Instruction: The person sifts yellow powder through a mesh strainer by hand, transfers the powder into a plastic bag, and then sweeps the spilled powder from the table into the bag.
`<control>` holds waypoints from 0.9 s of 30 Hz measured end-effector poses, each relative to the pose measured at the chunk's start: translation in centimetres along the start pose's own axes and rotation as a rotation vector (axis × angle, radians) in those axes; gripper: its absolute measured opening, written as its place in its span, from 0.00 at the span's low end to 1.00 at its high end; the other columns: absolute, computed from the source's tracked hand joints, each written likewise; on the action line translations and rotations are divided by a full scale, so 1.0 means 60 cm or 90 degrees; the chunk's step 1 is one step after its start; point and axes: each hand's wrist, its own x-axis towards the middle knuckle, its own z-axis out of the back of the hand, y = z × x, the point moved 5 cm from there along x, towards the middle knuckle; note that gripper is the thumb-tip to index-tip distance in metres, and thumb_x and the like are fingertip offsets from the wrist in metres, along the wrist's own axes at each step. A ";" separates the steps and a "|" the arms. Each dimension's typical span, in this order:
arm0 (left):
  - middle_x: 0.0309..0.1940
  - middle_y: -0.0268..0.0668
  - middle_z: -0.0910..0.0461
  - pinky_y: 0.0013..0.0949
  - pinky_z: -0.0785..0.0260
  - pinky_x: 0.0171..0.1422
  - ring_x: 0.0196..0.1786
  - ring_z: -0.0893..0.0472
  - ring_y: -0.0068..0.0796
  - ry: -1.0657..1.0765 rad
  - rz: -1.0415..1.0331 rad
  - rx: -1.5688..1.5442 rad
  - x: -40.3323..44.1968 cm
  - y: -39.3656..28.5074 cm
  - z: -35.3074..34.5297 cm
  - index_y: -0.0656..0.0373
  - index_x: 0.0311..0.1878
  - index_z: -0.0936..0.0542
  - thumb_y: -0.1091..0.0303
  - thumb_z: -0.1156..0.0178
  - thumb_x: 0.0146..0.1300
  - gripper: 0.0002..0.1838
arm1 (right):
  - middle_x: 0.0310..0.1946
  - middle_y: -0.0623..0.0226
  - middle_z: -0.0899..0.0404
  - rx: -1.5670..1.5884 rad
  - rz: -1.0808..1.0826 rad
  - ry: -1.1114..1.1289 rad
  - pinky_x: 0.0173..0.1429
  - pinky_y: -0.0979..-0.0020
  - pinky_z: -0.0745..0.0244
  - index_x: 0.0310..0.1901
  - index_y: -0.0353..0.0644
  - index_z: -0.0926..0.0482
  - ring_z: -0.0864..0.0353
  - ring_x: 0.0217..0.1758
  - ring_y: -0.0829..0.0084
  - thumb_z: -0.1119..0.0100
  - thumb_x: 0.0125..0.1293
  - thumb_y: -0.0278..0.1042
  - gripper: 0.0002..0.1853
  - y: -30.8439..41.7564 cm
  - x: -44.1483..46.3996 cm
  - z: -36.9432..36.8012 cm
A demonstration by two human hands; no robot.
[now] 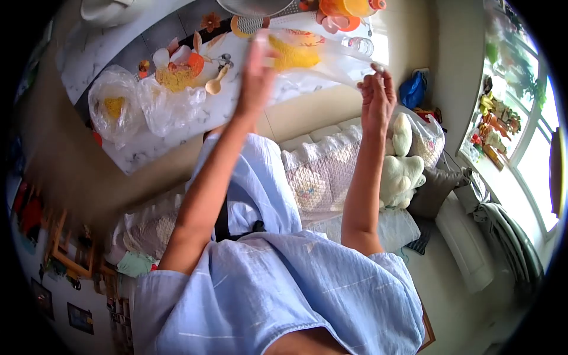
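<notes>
A clear plastic bag point(337, 63) holding yellow powder point(293, 54) is stretched between my two hands above the marble-patterned table point(231, 109). My left hand point(257, 74) is at the bag's powder-filled end, its fingers smeared by motion. At the other end, my right hand point(377, 92) pinches the bag between closed fingers. To the left of my left hand, a small wooden spoon point(216, 81) lies beside an open plastic bag point(171, 106) with brownish-yellow powder point(177, 78). Farther left is another crumpled bag point(115, 121) with a little yellow powder inside.
A mesh sieve point(254, 6) and an orange container point(349, 7) stand at the table's far side, near a glass jar point(361, 45). A quilted sofa point(322, 171) with a plush toy point(402, 168) is beyond the near edge. A blurred brown shape point(77, 154) fills the left.
</notes>
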 end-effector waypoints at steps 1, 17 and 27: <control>0.48 0.33 0.29 0.23 0.33 0.45 0.34 0.33 0.15 -0.005 0.004 -0.009 0.007 -0.003 0.043 0.51 0.73 0.41 0.77 0.53 0.57 0.37 | 0.25 0.75 0.29 0.002 -0.004 0.003 0.38 0.80 0.31 0.52 0.39 0.25 0.35 0.26 0.86 0.49 0.73 0.32 0.11 -0.005 0.005 0.001; 0.52 0.39 0.26 0.22 0.30 0.47 0.39 0.25 0.16 0.056 0.018 -0.032 -0.025 0.056 0.019 0.54 0.75 0.49 0.76 0.46 0.60 0.39 | 0.29 0.72 0.26 -0.119 -0.006 0.061 0.41 0.80 0.34 0.54 0.35 0.25 0.31 0.31 0.83 0.48 0.72 0.33 0.14 -0.009 -0.017 -0.001; 0.61 0.51 0.30 0.42 0.38 0.68 0.63 0.29 0.49 0.094 -0.243 0.260 -0.071 0.007 -0.109 0.61 0.57 0.25 0.64 0.39 0.60 0.22 | 0.55 0.62 0.30 -0.141 -0.024 0.210 0.63 0.68 0.32 0.59 0.37 0.32 0.27 0.56 0.71 0.45 0.65 0.25 0.20 -0.138 -0.098 -0.091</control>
